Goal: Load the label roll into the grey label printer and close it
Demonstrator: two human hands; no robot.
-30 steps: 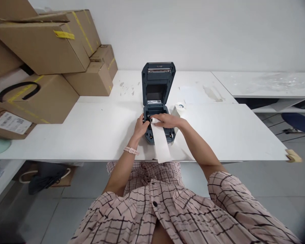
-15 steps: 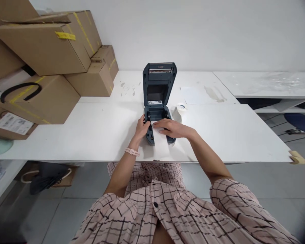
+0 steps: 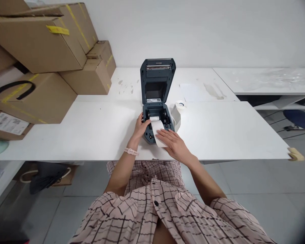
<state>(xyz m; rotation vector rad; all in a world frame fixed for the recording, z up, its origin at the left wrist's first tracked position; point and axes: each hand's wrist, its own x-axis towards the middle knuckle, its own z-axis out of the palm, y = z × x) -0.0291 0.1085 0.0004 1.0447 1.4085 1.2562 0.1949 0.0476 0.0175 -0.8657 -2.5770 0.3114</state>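
A dark label printer [image 3: 158, 81] stands on the white table with its lid raised. Inside its body lies a small white roll [image 3: 154, 119], and a strip of white paper [image 3: 157, 130] runs from there over the printer's front. My left hand [image 3: 140, 128] is at the printer's left edge, its thumb by the roll and its other fingers partly hidden along the side. My right hand [image 3: 174, 144] lies over the strip's right side with fingers stretched out, touching the paper.
Cardboard boxes [image 3: 53, 98] are stacked at the left of the table [image 3: 218, 135]. A white roll with a loose strip [image 3: 176, 115] lies right of the printer. A blue stool [image 3: 298, 119] stands at the far right.
My right hand has moved from inside the printer toward its front, fingers now spread over the paper. More of the roll shows. The camera view has shifted slightly.
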